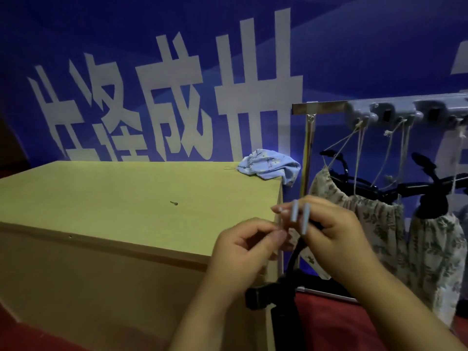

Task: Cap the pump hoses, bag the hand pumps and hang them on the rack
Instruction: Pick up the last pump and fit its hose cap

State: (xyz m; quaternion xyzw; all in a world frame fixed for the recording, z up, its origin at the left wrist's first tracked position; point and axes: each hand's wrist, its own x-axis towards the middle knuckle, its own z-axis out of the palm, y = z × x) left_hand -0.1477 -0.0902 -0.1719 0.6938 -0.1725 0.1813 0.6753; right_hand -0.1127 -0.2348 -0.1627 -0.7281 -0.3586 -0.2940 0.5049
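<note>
A black hand pump (263, 297) hangs below my hands, and its black hose (296, 252) rises to my right hand (336, 234). That hand grips the hose end together with pale blue-grey tube pieces (305, 219) that stick up between the fingers. My left hand (243, 252) pinches something small and pale at its fingertips, right beside the hose end; what it is I cannot tell. A blue patterned drawstring bag (268, 165) lies crumpled on the far right corner of the box (126, 198). Two floral bags (367, 224) with black pumps inside hang by cords from the rack (379, 110).
A small screw-like piece (174, 203) lies on top of the large cardboard-coloured box. The rack's metal post (307, 153) stands just right of the box. A blue banner with big white characters fills the background. The floor is red.
</note>
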